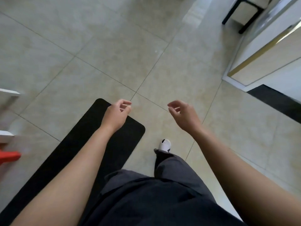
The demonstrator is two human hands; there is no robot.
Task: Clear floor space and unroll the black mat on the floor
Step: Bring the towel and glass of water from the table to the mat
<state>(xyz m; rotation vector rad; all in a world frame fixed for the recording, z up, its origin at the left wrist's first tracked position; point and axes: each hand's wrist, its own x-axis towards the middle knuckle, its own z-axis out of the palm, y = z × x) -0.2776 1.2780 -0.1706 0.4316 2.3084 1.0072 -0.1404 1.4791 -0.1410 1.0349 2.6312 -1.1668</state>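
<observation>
The black mat (pixel 71 147) lies flat and unrolled on the beige tiled floor, running from the lower left to a rounded end near the middle. My left hand (pixel 116 114) hovers above that far end, fingers loosely curled, holding nothing. My right hand (pixel 182 114) hangs to the right of the mat over bare tile, fingers also loosely curled and empty. Both forearms reach forward from the bottom of the view. My left arm hides part of the mat.
A white cabinet with a gold strip (pixel 267 51) stands at the right, a black-legged stool (pixel 244 12) behind it. A red object (pixel 9 156) and white furniture edges (pixel 8 93) sit at the left. My dark trousers and white shoe (pixel 165 145) are beside the mat.
</observation>
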